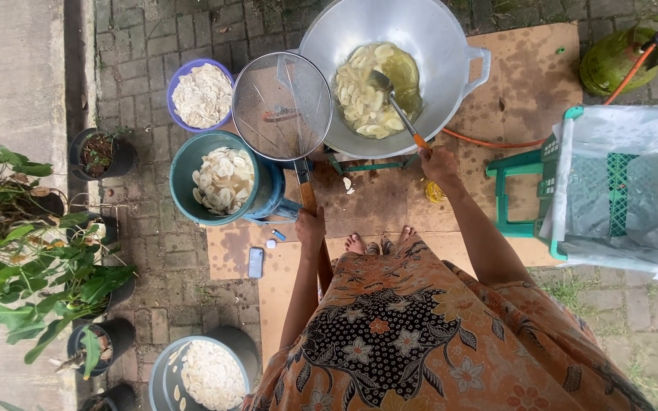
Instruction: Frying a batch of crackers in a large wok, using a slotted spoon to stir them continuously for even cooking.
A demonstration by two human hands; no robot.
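A large metal wok (436, 68) holds oil and pale frying slices (363, 95). My right hand (439, 164) grips the orange-ended handle of a metal spatula (391, 99) whose blade rests among the slices. My left hand (311, 227) holds the wooden handle of a round wire-mesh skimmer (282, 106), which hovers left of the wok, above a teal bucket (184, 164) filled with pale chips.
A purple bowl of slices (202, 95) sits behind the bucket. Another tub of slices (203, 374) stands near left. Potted plants (32, 251) line the left. A phone (255, 262) lies on cardboard. A green gas cylinder (618, 57) with orange hose and a lined green basket (626, 190) stand right.
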